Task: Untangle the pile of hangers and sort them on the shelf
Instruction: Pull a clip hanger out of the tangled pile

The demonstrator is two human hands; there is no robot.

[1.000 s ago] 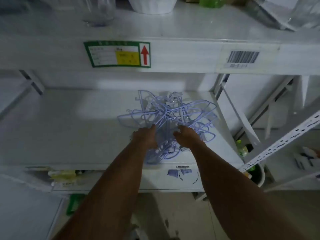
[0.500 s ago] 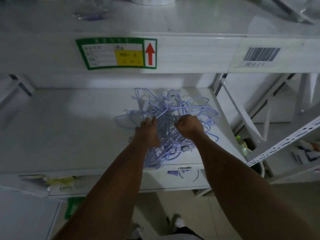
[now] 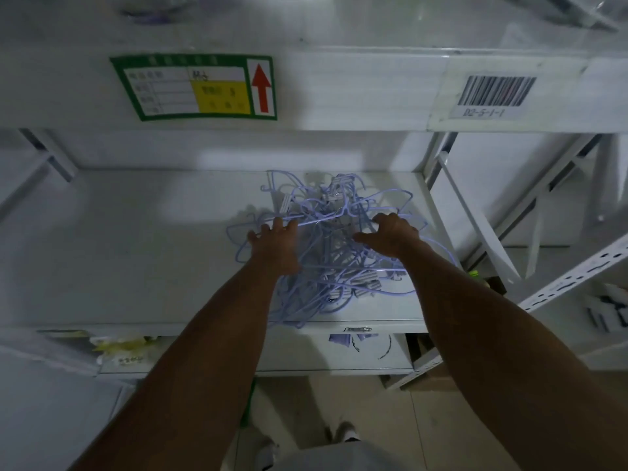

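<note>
Head view: one hanger pile, one shelf; left hand fingers spread atop; right hand fingers curled, grip unclear.

Green arrow label, barcode sticker

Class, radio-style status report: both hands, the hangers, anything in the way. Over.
Left hand spread flat on hanger pile. Right hand fingers bent into pile, grip unclear. Pile tangled, none sorted on shelf. No obstruction seen.
</note>
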